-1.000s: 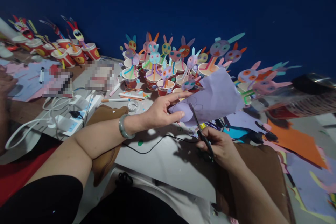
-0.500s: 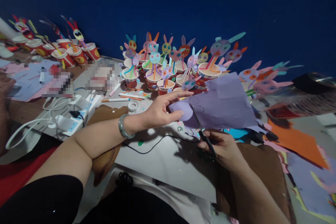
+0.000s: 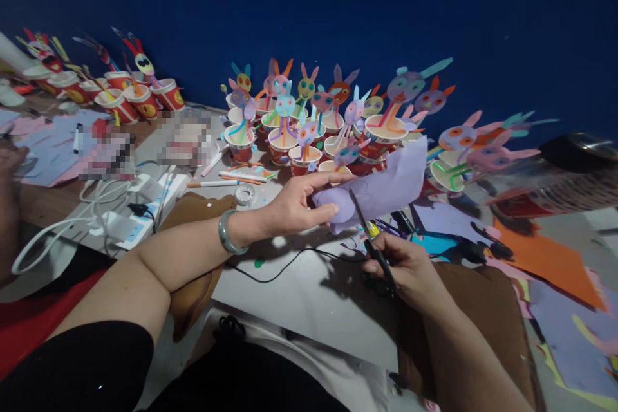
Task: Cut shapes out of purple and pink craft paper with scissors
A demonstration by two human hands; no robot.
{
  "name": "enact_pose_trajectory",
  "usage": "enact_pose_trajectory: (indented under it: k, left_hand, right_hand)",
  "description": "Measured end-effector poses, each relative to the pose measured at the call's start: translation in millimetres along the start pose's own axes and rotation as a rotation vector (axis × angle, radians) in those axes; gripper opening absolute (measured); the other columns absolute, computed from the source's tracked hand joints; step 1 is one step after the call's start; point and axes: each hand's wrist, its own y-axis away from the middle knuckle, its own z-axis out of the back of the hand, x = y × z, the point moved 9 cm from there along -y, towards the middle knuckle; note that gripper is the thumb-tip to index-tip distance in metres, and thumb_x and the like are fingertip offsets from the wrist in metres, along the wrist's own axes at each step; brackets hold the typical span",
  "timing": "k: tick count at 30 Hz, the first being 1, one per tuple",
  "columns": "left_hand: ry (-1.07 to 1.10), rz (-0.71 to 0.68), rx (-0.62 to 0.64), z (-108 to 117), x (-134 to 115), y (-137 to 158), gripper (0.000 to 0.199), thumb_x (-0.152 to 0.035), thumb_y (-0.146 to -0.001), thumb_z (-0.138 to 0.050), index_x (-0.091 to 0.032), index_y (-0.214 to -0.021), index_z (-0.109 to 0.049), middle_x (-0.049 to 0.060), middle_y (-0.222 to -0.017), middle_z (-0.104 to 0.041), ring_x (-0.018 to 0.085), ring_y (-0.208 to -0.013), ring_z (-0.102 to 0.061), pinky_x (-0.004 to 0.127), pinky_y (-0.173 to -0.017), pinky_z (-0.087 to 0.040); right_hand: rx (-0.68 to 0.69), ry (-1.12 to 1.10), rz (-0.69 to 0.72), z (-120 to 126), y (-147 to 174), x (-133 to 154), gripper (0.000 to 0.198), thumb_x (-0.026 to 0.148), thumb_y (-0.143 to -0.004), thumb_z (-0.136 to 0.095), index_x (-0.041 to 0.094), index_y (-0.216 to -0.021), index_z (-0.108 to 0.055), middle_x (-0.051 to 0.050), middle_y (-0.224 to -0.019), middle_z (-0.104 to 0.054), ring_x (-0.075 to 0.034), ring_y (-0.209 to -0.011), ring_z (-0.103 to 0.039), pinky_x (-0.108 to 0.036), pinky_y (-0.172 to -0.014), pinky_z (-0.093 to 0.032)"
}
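Hands: apart from each other, both occupied. Left hand pinches the left end of the purple paper, thumb on top and fingers behind; right hand is closed round the handles of the scissors. Blades point up and away from the body, at the paper beside a paler rounded part. Cannot tell whether that part is joined to the rest or how far apart the blades stand.

Risks, as judged: (1) The sheet is held at one end only and its far side curls upward; if it swings or buckles, the cut may wander into the rounded part. (2) Left thumb and forefinger sit close to the blade tips; a slip or an overlong stroke could nick them. (3) Paper looks thin, so a pull against the blades might tear it. (4) The free end hangs near the front cups; a wide turn of the sheet could brush them or the paper figures standing in them. (5) A black cable runs across the tabletop towards the right hand; a dropped wrist might snag it.

Position: purple paper lies between the hands, raised above the tabletop, ahead of the right hand and extending rightward from the left hand's fingertips, scissors at its near edge
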Motion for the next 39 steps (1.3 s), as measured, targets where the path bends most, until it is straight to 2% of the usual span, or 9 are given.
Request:
enact_pose_trajectory:
  k: [3,7,10,17,20,23,26,29,39]
  left_hand:
    - [-0.026,-0.005,0.006,0,1,1,0.048,-0.022,-0.079,-0.065,-0.017,-0.127,-0.063,0.009,-0.119,-0.068,0.011,-0.076,-0.065,0.021,-0.065,-0.054]
    - [-0.033,0.055,0.032,-3,5,2,0.049,-0.022,-0.08,-0.064,-0.017,-0.128,-0.062,0.007,-0.104,-0.072,0.007,-0.059,-0.059,0.02,-0.056,-0.051]
    - [-0.016,0.089,0.046,-5,7,2,0.052,-0.021,-0.079,-0.063,-0.017,-0.13,-0.06,0.004,-0.093,-0.071,0.007,-0.053,-0.057,0.02,-0.052,-0.049]
    - [0.145,0.157,0.037,-5,11,1,0.062,-0.028,-0.077,-0.071,-0.018,-0.134,-0.049,0.006,-0.095,-0.068,0.009,-0.055,-0.06,0.022,-0.052,-0.052]
    - [0.215,0.207,0.01,-6,15,2,0.061,-0.034,-0.072,-0.079,-0.017,-0.124,-0.05,0.001,-0.081,-0.066,0.007,-0.051,-0.058,0.019,-0.05,-0.05]
    - [0.251,0.265,-0.024,-7,20,4,0.05,-0.039,-0.07,-0.081,-0.016,-0.104,-0.052,-0.004,-0.067,-0.06,0.007,-0.047,-0.057,0.018,-0.045,-0.047]
    - [0.243,0.292,-0.059,-5,21,5,0.039,-0.042,-0.075,-0.076,-0.015,-0.09,-0.053,-0.003,-0.067,-0.061,0.007,-0.046,-0.057,0.018,-0.044,-0.046]
    - [0.224,0.292,-0.074,-3,20,5,0.036,-0.042,-0.076,-0.075,-0.014,-0.084,-0.054,-0.002,-0.067,-0.061,0.007,-0.046,-0.057,0.018,-0.043,-0.046]
    - [0.176,0.316,-0.019,-5,25,5,0.033,-0.038,-0.076,-0.075,-0.011,-0.088,-0.059,0.0,-0.067,-0.062,0.009,-0.048,-0.058,0.024,-0.047,-0.05]
  right_hand:
    - [0.004,0.012,0.002,0,0,0,0.049,0.058,-0.066,-0.079,0.02,-0.06,-0.049,0.004,-0.053,-0.046,-0.009,-0.049,-0.038,-0.022,-0.042,-0.032]
    - [0.013,0.012,0.009,-1,-1,-1,0.049,0.058,-0.067,-0.079,0.02,-0.06,-0.049,0.004,-0.052,-0.047,-0.009,-0.049,-0.039,-0.022,-0.042,-0.032]
    - [0.015,0.015,0.006,-1,-1,-1,0.05,0.058,-0.066,-0.079,0.02,-0.059,-0.048,0.004,-0.052,-0.046,-0.009,-0.048,-0.038,-0.022,-0.042,-0.032]
    - [-0.008,0.0,-0.002,1,-1,-1,0.051,0.06,-0.066,-0.079,0.02,-0.059,-0.049,0.004,-0.052,-0.046,-0.009,-0.048,-0.038,-0.022,-0.041,-0.031]
    - [-0.023,-0.005,0.005,1,-1,-1,0.051,0.061,-0.066,-0.079,0.02,-0.059,-0.049,0.004,-0.052,-0.046,-0.009,-0.048,-0.038,-0.022,-0.041,-0.031]
    - [-0.021,0.002,0.015,0,-2,0,0.051,0.061,-0.065,-0.079,0.02,-0.059,-0.049,0.003,-0.053,-0.046,-0.009,-0.048,-0.038,-0.022,-0.042,-0.032]
    - [-0.012,0.009,0.021,-1,-3,1,0.05,0.06,-0.066,-0.079,0.02,-0.059,-0.049,0.003,-0.053,-0.047,-0.01,-0.049,-0.038,-0.023,-0.043,-0.032]
    - [0.005,0.016,0.027,-3,-3,2,0.051,0.061,-0.066,-0.079,0.02,-0.06,-0.049,0.003,-0.054,-0.047,-0.01,-0.05,-0.039,-0.023,-0.044,-0.033]
    - [0.021,0.055,0.024,-4,-3,1,0.053,0.065,-0.064,-0.078,0.02,-0.062,-0.05,0.002,-0.056,-0.051,-0.011,-0.053,-0.041,-0.024,-0.047,-0.034]
